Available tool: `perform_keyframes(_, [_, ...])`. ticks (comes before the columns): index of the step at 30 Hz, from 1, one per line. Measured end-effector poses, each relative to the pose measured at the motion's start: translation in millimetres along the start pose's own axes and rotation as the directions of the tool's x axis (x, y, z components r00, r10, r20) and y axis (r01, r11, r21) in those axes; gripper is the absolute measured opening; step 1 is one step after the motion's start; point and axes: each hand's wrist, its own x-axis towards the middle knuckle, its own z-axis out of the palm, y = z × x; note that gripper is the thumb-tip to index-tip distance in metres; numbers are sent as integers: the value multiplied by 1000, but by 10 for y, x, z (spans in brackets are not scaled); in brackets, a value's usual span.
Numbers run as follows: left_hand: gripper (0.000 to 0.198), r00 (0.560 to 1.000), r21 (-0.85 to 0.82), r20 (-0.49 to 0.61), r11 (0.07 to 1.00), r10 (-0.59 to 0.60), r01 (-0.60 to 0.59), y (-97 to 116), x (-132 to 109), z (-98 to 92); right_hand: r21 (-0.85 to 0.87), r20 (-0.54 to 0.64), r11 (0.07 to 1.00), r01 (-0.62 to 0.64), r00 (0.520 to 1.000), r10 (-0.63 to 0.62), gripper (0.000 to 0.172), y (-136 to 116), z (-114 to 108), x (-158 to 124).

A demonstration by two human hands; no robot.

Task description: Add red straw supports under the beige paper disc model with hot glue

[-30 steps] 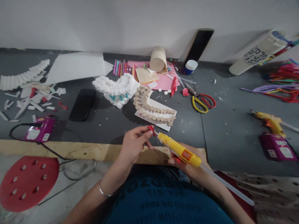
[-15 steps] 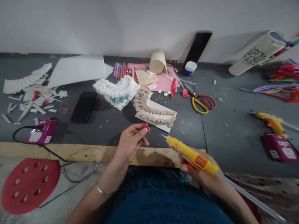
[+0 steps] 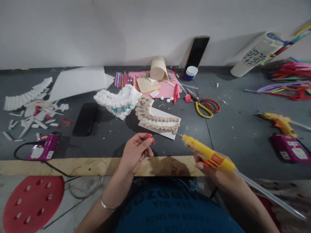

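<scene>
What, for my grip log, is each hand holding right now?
Left hand: closed, pinching a small red strip.
Right hand: closed around a yellow hot glue gun.

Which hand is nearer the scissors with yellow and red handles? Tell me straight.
Right. The right hand, gripping the yellow hot glue gun, sits below the scissors in view; the left hand is farther away, below and left of them.
</scene>
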Motion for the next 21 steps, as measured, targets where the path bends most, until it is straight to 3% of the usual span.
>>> perform_keyframes(5, [36, 1000, 6, -9, 1000, -12, 12, 3, -3, 6, -23, -86, 998, -60, 995, 57, 15, -1, -1, 50])
perform_keyframes(8, [37, 1000, 12, -21, 1000, -19, 20, 10, -1, 6, -144, -189, 988, -58, 982, 30, 20, -3, -86, 185])
perform_keyframes(10, [38, 1000, 17, -19, 1000, -19, 20, 16, 2, 4, -273, -233, 962, -21, 971, -45, 26, 43, -180, 340])
perform_keyframes(15, [38, 1000, 40, -17, 999, -12, 12, 21, -10, 3, -537, -189, 836, 112, 950, -248, 27, 295, -433, 862])
perform_keyframes(21, [34, 999, 119, -31, 993, 12, -8, 13, -107, 44, -523, -226, 845, 109, 939, -261, 28, 477, -526, 1370])
